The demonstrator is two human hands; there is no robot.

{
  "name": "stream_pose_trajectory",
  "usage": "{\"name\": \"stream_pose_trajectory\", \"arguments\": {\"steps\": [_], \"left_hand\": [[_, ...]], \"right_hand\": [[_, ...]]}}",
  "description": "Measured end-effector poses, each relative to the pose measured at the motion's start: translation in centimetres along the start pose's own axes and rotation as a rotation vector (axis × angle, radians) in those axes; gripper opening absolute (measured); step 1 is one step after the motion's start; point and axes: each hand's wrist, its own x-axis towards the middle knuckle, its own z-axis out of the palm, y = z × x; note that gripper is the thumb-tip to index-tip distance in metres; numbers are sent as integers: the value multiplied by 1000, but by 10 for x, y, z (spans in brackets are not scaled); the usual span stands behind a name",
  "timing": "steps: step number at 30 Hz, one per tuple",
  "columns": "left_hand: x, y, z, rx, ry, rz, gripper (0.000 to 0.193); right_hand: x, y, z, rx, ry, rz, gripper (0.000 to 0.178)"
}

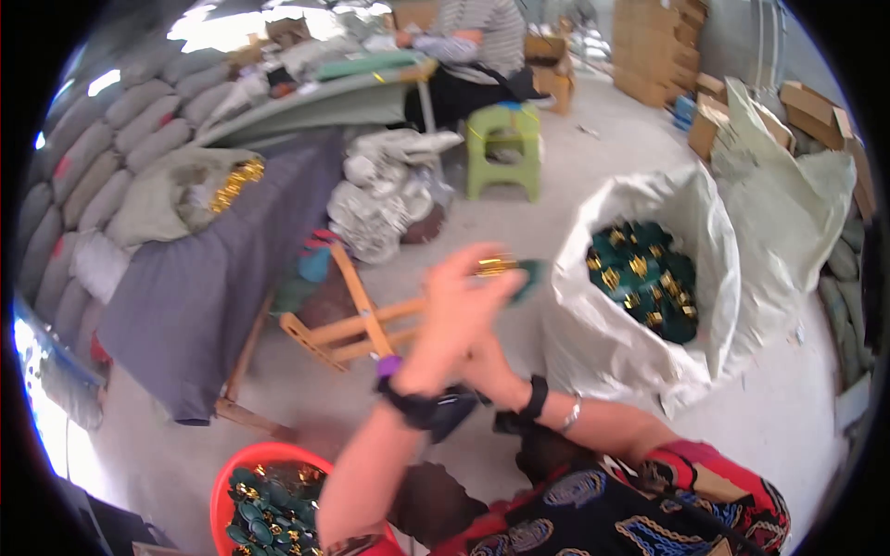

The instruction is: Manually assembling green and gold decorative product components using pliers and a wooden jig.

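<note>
My left hand (pixel 456 301) is raised in front of me, its fingers closed around a small dark green piece with a shiny gold band (pixel 496 266). Motion blurs the green end, so its exact kind is unclear. Just below and behind it is my right hand (pixel 491 372), close to the left wrist; its fingers are mostly hidden. To the right stands a white woven sack (pixel 593 343) holding many similar green pieces with gold parts (pixel 640 278). At lower left, beside my left forearm, a red basin (pixel 222 500) contains more green and gold pieces (pixel 264 514).
A wooden frame (pixel 357 320) lies ahead, near a table under a grey cloth (pixel 213 269). Beyond are a heap of whitish pieces (pixel 380 204), a green stool (pixel 503 148) and a seated person (pixel 477 46). Cardboard boxes (pixel 649 56) and a second sack (pixel 779 195) stand right.
</note>
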Motion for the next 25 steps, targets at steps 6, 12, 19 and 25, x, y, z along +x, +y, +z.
{"name": "stream_pose_trajectory", "arguments": {"steps": [6,12,19,25], "left_hand": [[21,12,74,-56,-130,318,54],[-81,-42,-91,592,305,294,40],[-359,-157,-265,1170,1145,-399,30],[-333,-200,-349,1324,1095,-655,52]], "right_hand": [[-36,13,-13,721,-481,-29,55],[-1,-23,-10,-47,-10,243,29],[-4,-2,22,249,-188,287,46],[-2,7,-12,85,-88,384,45]]}}
